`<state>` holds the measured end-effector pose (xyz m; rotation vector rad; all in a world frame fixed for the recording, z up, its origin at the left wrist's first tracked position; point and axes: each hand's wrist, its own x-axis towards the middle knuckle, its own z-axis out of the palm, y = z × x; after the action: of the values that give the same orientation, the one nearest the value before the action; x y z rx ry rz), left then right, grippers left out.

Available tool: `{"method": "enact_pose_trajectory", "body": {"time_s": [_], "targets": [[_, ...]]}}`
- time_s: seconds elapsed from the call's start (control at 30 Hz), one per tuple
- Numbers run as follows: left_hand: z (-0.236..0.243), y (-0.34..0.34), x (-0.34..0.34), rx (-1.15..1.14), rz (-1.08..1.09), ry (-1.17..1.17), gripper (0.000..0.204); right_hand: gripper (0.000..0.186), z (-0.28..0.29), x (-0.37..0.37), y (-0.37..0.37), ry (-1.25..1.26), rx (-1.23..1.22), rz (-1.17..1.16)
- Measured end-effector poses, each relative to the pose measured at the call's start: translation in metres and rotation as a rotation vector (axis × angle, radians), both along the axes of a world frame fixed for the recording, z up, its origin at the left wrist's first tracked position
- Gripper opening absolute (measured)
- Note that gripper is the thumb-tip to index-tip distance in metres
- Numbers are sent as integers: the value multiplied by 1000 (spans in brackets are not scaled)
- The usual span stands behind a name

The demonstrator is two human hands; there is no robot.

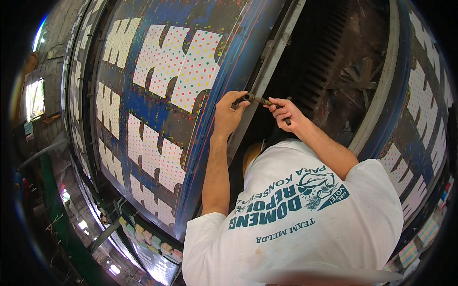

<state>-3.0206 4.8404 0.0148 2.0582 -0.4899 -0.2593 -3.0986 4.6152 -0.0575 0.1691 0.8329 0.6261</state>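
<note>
A long blue-topped table (157,102) carries white pieces printed with red, orange, yellow and green dots. Three of them, the upper dotted pieces (193,66), lie side by side in a row along its right long edge, their outlines cut with deep curves. Lower along that edge lies a similar trio, the middle dotted pieces (152,148), with another group partly visible below. Smaller-looking pieces (109,109) line the left long edge. Dark patches and coloured specks mark the top around the pieces. On a second table (381,128), more dotted pieces (422,102) lie beyond its blue left edge.
</note>
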Motion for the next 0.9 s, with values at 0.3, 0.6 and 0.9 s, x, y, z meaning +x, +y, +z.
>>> {"method": "enact_pose_trajectory", "body": {"time_s": [0.3,0.6,0.9], "targets": [[-2,-5,2,19,-26,-45,29,29,-11,-17,28,-445,-840,70],[-6,-3,2,-14,-39,1,31,36,-37,30,-36,-2145,-2131,143],[-15,5,9,-55,-125,75,32,39,-5,19,-46,-2279,-2368,331]]}}
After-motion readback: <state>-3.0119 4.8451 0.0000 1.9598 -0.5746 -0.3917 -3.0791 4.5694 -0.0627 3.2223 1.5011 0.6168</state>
